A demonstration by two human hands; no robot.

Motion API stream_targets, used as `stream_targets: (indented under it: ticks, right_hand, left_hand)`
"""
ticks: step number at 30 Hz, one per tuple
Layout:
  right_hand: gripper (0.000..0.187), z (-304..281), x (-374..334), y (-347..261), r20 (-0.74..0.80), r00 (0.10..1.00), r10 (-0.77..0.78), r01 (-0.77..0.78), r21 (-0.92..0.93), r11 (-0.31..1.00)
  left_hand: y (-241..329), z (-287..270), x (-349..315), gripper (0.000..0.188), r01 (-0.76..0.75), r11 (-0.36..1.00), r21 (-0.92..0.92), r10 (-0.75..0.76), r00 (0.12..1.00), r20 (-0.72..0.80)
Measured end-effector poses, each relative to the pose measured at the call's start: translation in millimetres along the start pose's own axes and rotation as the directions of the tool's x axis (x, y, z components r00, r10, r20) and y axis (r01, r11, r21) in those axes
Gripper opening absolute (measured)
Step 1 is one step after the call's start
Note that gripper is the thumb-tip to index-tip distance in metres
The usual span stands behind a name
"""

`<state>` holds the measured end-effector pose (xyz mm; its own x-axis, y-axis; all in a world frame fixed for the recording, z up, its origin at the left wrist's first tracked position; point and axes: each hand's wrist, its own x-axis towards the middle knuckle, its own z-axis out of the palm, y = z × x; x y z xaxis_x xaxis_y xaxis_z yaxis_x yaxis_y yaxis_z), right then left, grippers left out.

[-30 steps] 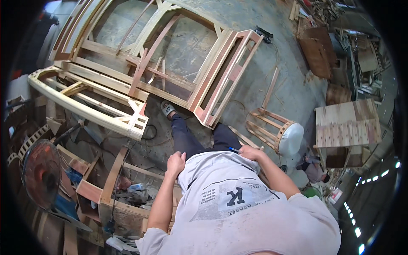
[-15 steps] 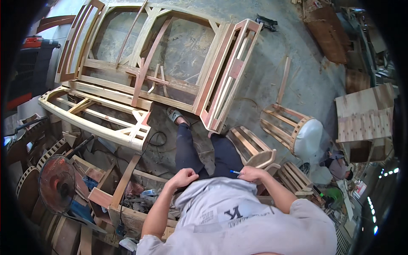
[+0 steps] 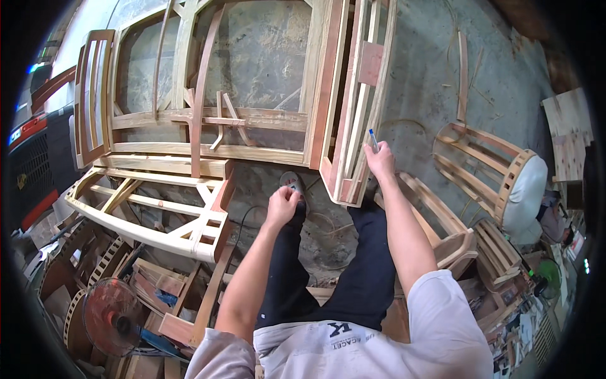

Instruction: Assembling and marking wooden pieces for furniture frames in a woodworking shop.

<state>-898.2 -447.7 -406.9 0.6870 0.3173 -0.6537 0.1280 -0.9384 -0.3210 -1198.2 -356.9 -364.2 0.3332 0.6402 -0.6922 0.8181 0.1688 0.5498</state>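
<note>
My right hand (image 3: 381,164) is closed around a blue-tipped pen (image 3: 372,139), which points up and away from me. That hand hovers over the near end of a narrow slatted wooden frame (image 3: 370,69). My left hand (image 3: 283,206) is closed, thumb against fingers, above my left shin; whatever is in it, if anything, is too small to make out. Beyond the hands lies a large wooden furniture frame (image 3: 252,153) with loose curved strips across it. To the left of my left hand rests a curved wooden frame section (image 3: 145,229).
A fan (image 3: 113,319) stands at lower left among wood offcuts. Round slatted wooden pieces (image 3: 483,161) lie at right, one with a white wrapped end (image 3: 525,192). A black and red case (image 3: 41,164) sits at far left. A dark cable (image 3: 243,221) runs beside my left leg.
Both hands have moved forward, away from my waist. The right one carries the pen out over the slatted frame. The view has shifted, bringing the furniture frame closer.
</note>
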Motion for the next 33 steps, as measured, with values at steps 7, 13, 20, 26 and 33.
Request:
stream_targets:
  ticks: [7, 13, 20, 26, 33]
  right_hand:
    - [0.038, 53.7, 21.4, 22.2, -0.352, 0.913, -0.206, 0.182, -0.101, 0.978]
    - [0.034, 60.0, 29.9, 31.2, -0.402, 0.874, -0.272, 0.288, -0.02, 0.957]
    - [0.033, -10.3, 79.5, 75.7, -0.436, 0.894, -0.108, 0.324, 0.46, 0.826]
    - [0.052, -32.4, 224.0, 139.2, -0.587, 0.799, -0.132, 0.188, 0.036, 0.982]
    - [0.05, 47.7, 311.4, 186.9, -0.494, 0.855, -0.16, 0.099, -0.146, 0.984]
  left_hand:
    - [-28.2, 24.8, 95.9, 0.027, -0.008, 0.998, 0.066, 0.007, 1.0, 0.01]
    - [-32.8, 79.5, 172.6, 0.027, 0.015, 0.998, 0.056, -0.017, 0.999, 0.044]
    - [-41.7, 131.8, 238.0, 0.028, -0.048, 0.99, 0.13, 0.056, 0.997, -0.058]
    - [-54.0, 172.1, 276.0, 0.04, -0.025, 0.986, 0.165, 0.045, 0.992, -0.118]
    - [-76.6, 231.0, 278.3, 0.046, -0.168, 0.967, 0.189, 0.236, 0.869, -0.436]
